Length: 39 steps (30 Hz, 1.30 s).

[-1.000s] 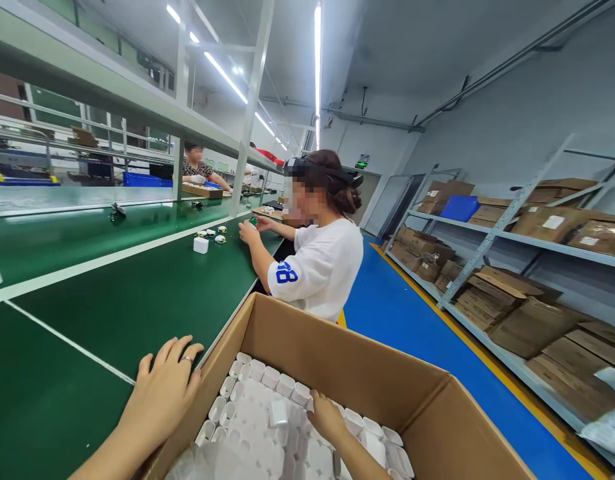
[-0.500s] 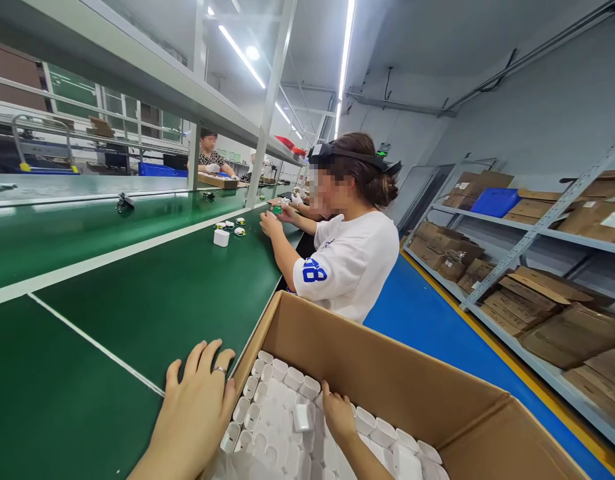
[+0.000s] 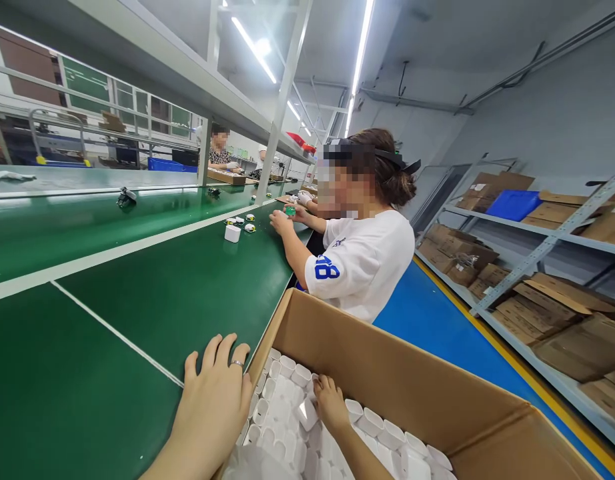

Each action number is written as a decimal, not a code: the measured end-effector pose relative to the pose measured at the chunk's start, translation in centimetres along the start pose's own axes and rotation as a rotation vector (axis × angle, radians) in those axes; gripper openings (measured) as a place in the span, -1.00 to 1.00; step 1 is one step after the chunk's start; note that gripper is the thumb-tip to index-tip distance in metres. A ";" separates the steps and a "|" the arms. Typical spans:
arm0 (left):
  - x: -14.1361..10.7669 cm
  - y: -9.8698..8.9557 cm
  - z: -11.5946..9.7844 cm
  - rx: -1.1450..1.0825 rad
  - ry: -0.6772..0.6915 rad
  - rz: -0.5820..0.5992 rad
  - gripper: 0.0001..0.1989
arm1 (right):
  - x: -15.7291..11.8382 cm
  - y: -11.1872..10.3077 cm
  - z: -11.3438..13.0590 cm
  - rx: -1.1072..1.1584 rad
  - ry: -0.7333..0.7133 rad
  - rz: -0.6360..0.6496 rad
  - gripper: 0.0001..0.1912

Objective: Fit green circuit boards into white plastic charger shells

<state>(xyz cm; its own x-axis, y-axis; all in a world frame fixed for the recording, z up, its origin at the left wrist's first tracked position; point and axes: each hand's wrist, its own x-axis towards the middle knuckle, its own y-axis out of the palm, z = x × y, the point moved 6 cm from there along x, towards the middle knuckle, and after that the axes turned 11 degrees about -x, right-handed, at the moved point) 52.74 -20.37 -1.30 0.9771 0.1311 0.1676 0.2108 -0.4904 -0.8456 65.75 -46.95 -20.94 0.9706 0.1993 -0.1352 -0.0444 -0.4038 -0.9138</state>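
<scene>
My left hand (image 3: pixel 215 390), a ring on one finger, lies palm down on the green work surface (image 3: pixel 137 347) against the near rim of a cardboard box (image 3: pixel 387 360). Its fingers are spread and hold nothing. Inside the box, my right hand (image 3: pixel 332 408) reaches down among rows of white plastic cases (image 3: pixel 372 421). The fingers are extended close together near the far wall; the thumb and what the fingertips touch are partly hidden. Just left of them, one loose white case (image 3: pixel 307 414) lies tilted on the others and appears to meet the hand.
A co-worker (image 3: pixel 367 260) in a white T-shirt stands beyond the box, holding a green circuit board (image 3: pixel 290 211). A white case (image 3: pixel 232 233) and several small parts (image 3: pixel 249 228) lie on the bench. Shelves with cartons (image 3: pixel 552 300) line the right.
My right hand has shifted left toward the loose white case, which has changed its tilt. My left hand stays beside the box. The whole view has turned slightly left.
</scene>
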 end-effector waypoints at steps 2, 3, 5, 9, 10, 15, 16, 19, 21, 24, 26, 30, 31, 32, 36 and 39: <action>0.0 -0.1 0.0 -0.010 -0.004 0.002 -0.63 | -0.1 0.1 0.0 0.020 -0.020 0.012 -0.69; 0.0 -0.1 -0.1 -0.017 -0.008 0.003 -0.63 | -0.2 -0.1 -0.1 0.027 -0.027 0.014 -0.70; 0.1 -0.2 -0.1 -0.026 -0.012 0.009 -0.62 | -0.3 -0.7 -0.1 0.036 -0.035 0.002 -0.72; 0.1 -0.2 -0.2 -0.025 -0.018 0.020 -0.62 | -0.9 -2.3 0.2 0.063 -0.070 -0.029 -0.70; 0.1 -0.2 -0.1 -0.029 -0.019 0.020 -0.62 | -1.0 -2.7 0.3 0.072 -0.080 -0.029 -0.70; 0.2 -0.2 0.0 -0.055 -0.022 0.029 -0.62 | -1.4 -3.7 1.5 0.114 -0.057 -0.008 -0.70; 0.2 -0.1 0.0 -0.055 -0.026 0.032 -0.62 | -1.3 -3.8 1.9 0.126 -0.044 -0.005 -0.69; 0.3 -0.1 0.0 -0.055 -0.037 0.038 -0.61 | -0.8 -4.0 3.6 0.166 -0.031 -0.008 -0.67; 0.3 -0.1 0.1 -0.060 -0.039 0.035 -0.61 | -0.5 -3.9 4.8 0.185 -0.044 -0.002 -0.69; 0.3 0.0 0.1 -0.068 -0.036 0.034 -0.62 | -0.4 -3.4 5.9 0.203 -0.082 0.022 -0.71; 0.2 0.0 0.2 -0.073 -0.037 0.042 -0.62 | -0.5 -3.2 5.9 0.215 -0.131 0.033 -0.70; 0.3 0.0 0.2 -0.072 -0.033 0.034 -0.62 | -0.2 -2.8 4.9 0.244 -0.239 0.051 -0.71; 0.3 -0.1 0.2 -0.068 -0.032 0.029 -0.62 | 0.0 -2.7 4.7 0.251 -0.254 0.053 -0.70; 0.3 -0.1 0.2 -0.063 -0.033 0.028 -0.63 | 0.2 -2.5 4.5 0.257 -0.264 0.053 -0.69; 0.3 0.0 0.2 -0.049 -0.039 0.031 -0.62 | 1.3 -1.4 4.3 0.298 -0.281 0.069 -0.69; 0.3 0.0 0.2 -0.041 -0.032 0.024 -0.62 | 1.4 -0.4 4.5 0.349 -0.275 0.100 -0.68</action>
<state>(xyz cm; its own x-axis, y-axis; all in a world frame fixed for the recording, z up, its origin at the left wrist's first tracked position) 53.02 -20.17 -1.32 0.9805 0.1461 0.1311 0.1894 -0.5289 -0.8273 66.11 -42.52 -22.46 0.8608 0.4230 -0.2829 -0.2575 -0.1174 -0.9591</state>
